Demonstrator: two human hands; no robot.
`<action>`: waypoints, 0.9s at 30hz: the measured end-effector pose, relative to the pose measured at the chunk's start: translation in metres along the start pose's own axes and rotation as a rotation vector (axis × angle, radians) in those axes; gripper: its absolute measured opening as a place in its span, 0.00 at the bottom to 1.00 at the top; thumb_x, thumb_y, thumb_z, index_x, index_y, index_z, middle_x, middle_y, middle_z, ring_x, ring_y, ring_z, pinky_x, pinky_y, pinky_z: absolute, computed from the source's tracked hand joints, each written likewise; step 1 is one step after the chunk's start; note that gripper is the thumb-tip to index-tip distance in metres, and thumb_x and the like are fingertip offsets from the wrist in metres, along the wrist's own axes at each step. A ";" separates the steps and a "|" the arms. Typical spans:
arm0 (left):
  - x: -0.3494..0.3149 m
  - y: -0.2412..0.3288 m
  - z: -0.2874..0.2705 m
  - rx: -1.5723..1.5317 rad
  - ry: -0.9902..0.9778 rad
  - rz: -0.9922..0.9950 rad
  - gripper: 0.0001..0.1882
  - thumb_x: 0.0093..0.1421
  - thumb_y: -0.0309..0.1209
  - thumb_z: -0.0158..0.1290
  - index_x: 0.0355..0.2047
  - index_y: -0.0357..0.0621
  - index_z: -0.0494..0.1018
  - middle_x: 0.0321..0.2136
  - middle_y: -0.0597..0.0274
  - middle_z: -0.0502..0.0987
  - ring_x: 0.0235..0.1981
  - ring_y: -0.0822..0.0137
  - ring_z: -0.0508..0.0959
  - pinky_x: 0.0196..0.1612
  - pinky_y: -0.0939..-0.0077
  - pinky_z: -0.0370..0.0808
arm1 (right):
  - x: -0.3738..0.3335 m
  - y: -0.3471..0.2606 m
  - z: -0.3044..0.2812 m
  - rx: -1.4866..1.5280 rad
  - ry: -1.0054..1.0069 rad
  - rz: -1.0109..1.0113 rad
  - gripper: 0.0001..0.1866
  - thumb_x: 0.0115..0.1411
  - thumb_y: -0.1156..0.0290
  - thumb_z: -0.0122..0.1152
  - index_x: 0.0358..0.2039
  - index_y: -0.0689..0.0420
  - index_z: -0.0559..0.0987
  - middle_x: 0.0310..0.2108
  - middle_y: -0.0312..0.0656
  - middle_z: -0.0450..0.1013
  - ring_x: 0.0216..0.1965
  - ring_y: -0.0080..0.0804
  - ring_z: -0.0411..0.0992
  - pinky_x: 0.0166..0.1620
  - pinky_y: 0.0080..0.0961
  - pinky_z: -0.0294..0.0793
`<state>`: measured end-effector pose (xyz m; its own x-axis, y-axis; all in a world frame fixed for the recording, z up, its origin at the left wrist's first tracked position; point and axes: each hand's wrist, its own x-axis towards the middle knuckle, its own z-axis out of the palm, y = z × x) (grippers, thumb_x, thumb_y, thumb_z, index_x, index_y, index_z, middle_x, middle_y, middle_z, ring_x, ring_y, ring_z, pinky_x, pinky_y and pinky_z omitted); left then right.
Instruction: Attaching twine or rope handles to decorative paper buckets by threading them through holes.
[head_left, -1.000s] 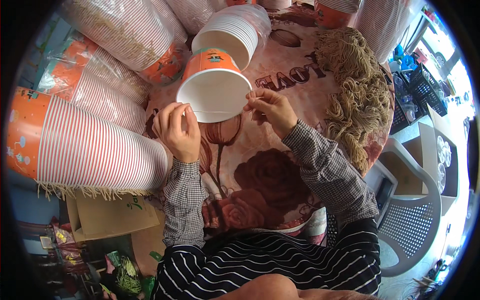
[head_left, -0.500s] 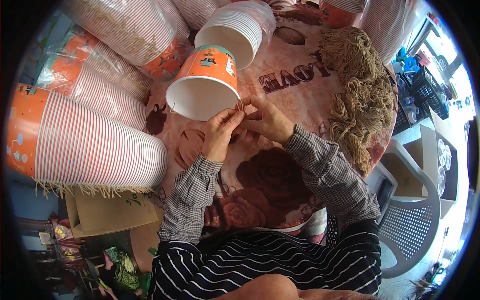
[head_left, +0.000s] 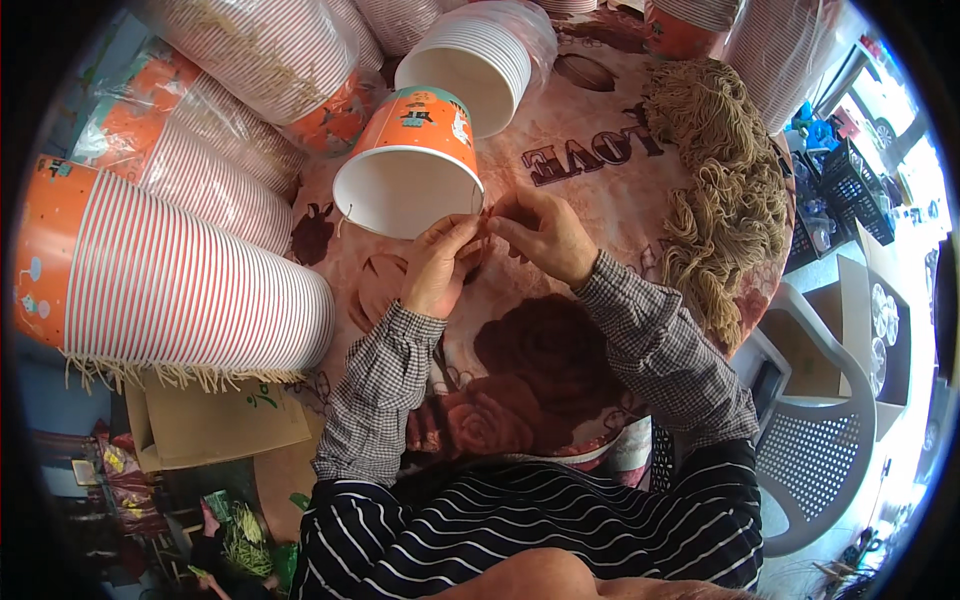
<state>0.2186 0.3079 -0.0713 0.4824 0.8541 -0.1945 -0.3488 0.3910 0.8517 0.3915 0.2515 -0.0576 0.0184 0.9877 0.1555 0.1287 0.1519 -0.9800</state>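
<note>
Far L, a nested bucket stack (head_left: 200, 270) lies on its side, tan fringe (head_left: 185, 374) along its lower edge. Next, the orange bucket (head_left: 420, 128) is tipped on the tablecloth (head_left: 620, 212), mouth toward the person; a short cord tail (head_left: 345, 216) pokes out at its L rim. L hand (head_left: 434, 268), just below the R rim: thumb + index pinched, thin cord (head_left: 474, 197) running down to the tips. R hand (head_left: 552, 236), right beside it, looks pinched on the same cord; can't tell which strand each has. Imo: pinch close to the rim, short even pulls, b/c a hard tug could prob. tear the wall or roll the bucket. Far R, a tan cord heap (head_left: 722, 190), well apart, so low snag risk.
</note>
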 end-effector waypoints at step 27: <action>-0.003 -0.001 0.003 -0.098 -0.029 -0.043 0.07 0.61 0.30 0.55 0.36 0.41 0.75 0.35 0.62 0.77 0.38 0.69 0.76 0.43 0.73 0.75 | 0.000 0.005 0.000 0.048 -0.114 0.109 0.13 0.55 0.69 0.61 0.36 0.65 0.78 0.28 0.41 0.77 0.30 0.23 0.75 0.32 0.22 0.75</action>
<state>0.2205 0.3038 -0.0704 0.5211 0.8260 -0.2148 -0.4034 0.4601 0.7909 0.3919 0.2521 -0.0628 -0.0837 0.9959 0.0351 0.0842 0.0422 -0.9956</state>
